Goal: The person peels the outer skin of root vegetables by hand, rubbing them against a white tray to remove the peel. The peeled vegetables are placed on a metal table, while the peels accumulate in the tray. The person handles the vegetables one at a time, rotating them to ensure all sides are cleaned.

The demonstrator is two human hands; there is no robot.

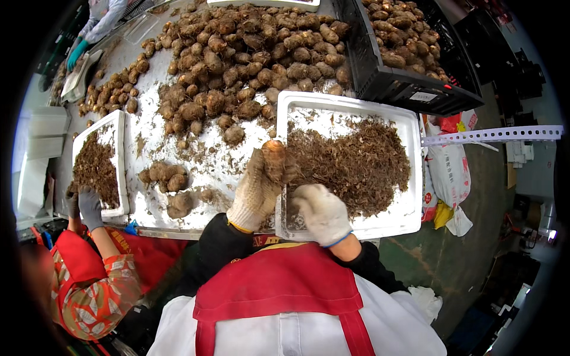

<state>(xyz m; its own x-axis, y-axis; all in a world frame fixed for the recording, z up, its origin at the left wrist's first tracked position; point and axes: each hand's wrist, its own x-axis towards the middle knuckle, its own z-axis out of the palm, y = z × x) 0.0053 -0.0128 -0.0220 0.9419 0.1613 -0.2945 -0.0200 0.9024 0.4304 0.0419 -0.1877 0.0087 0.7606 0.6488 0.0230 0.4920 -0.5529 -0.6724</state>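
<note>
My left hand point(256, 191), in a soiled white knit glove, grips a brown taro corm point(273, 160) upright at the left rim of a white foam tray point(349, 103). Loose brown fibres and peelings point(356, 164) cover much of the tray's floor. My right hand point(323, 213), also in a white glove, is just below and to the right of the corm, over the tray's near left corner; its fingers are blurred, and whether they hold anything cannot be told. A big heap of hairy taro corms point(231, 62) lies on the metal table beyond.
A black plastic crate point(401, 86) of corms stands at the back right. At left a co-worker's gloved hands point(84, 204) are at a smaller foam tray point(122, 164). Another person's teal glove point(76, 55) shows at the far left. Small corm groups point(167, 175) lie between the trays.
</note>
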